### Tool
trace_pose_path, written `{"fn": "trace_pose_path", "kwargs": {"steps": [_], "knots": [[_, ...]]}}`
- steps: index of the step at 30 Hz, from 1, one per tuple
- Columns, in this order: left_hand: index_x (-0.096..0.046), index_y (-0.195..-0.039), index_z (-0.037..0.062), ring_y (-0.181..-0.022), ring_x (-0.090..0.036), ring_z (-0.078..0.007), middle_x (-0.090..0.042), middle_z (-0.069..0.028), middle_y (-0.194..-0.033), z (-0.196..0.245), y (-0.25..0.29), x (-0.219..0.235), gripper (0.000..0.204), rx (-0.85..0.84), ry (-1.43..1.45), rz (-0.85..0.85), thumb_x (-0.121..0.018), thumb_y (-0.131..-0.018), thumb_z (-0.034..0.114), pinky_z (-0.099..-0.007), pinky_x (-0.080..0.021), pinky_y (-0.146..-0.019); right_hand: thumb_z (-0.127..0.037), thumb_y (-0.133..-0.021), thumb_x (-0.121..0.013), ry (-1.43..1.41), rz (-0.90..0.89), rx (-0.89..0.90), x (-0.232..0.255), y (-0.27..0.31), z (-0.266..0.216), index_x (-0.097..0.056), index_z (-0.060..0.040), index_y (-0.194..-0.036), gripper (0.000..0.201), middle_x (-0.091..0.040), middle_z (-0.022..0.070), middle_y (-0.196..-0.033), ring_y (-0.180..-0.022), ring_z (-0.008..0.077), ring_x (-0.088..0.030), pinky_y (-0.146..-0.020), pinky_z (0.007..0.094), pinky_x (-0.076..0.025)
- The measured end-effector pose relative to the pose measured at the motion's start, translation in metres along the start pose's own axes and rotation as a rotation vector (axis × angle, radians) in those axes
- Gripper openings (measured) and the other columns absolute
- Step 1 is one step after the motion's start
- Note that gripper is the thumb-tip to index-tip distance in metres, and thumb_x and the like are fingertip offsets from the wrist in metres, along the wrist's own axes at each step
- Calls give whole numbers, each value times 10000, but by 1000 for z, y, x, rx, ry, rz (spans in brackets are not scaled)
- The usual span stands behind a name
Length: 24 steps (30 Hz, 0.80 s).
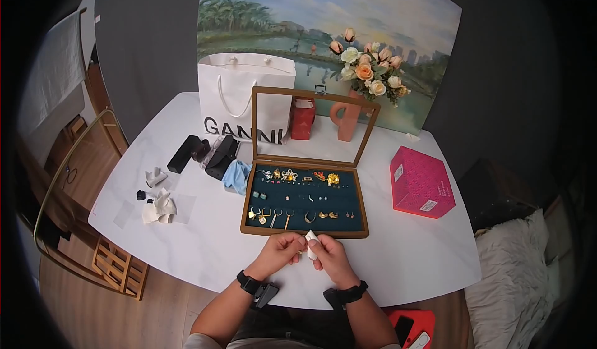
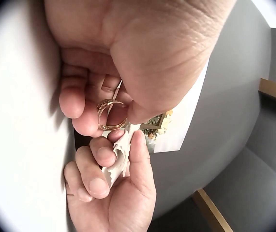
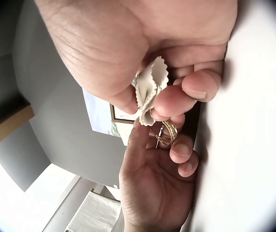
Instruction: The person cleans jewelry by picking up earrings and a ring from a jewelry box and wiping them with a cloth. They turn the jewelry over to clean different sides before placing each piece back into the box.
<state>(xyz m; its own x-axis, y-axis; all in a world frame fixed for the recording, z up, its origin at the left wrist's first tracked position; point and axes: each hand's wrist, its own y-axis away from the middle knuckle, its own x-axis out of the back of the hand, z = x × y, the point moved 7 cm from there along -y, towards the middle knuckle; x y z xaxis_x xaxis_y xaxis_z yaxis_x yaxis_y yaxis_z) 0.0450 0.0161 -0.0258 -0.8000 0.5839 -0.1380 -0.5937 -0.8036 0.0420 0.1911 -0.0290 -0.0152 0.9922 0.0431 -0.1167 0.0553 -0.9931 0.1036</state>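
Both hands meet just in front of a wooden jewelry case [image 1: 305,231] with a raised glass lid. My left hand [image 1: 280,254] pinches a gold hoop earring [image 2: 111,127], which has a beaded or twisted band in the wrist views. A white cloth [image 3: 150,92] with zigzag edges, folded over, is gripped between the thumb and fingers of my right hand [image 1: 333,263]. The cloth's end touches the left fingertips beside the hoop. Rows of earrings, rings and brooches [image 1: 334,179] lie on the case's dark green lining [image 1: 280,189].
Left of the case are a blue cloth [image 1: 237,176], a black glasses case [image 1: 222,156], a black box [image 1: 185,154] and a crumpled cream cloth [image 1: 160,207]. Behind stand a white paper bag [image 1: 245,88], a red box [image 1: 303,119] and a flower vase [image 1: 349,122]. A pink box [image 1: 423,182] sits right.
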Motion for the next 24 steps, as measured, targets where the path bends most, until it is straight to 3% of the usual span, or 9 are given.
{"fn": "trace_pose_path", "kwargs": {"steps": [24], "knots": [[-714,-1093,36,-671,-594,-30,-669,28,-843,1,0,-1,219,2,5,10,-590,-1082,216,-196,-479,-600,-286,-1084,-589,17,-9,2,-1,0,0,-627,-56,-977,257,-584,-24,-770,-561,27,-513,-496,197,-400]]}}
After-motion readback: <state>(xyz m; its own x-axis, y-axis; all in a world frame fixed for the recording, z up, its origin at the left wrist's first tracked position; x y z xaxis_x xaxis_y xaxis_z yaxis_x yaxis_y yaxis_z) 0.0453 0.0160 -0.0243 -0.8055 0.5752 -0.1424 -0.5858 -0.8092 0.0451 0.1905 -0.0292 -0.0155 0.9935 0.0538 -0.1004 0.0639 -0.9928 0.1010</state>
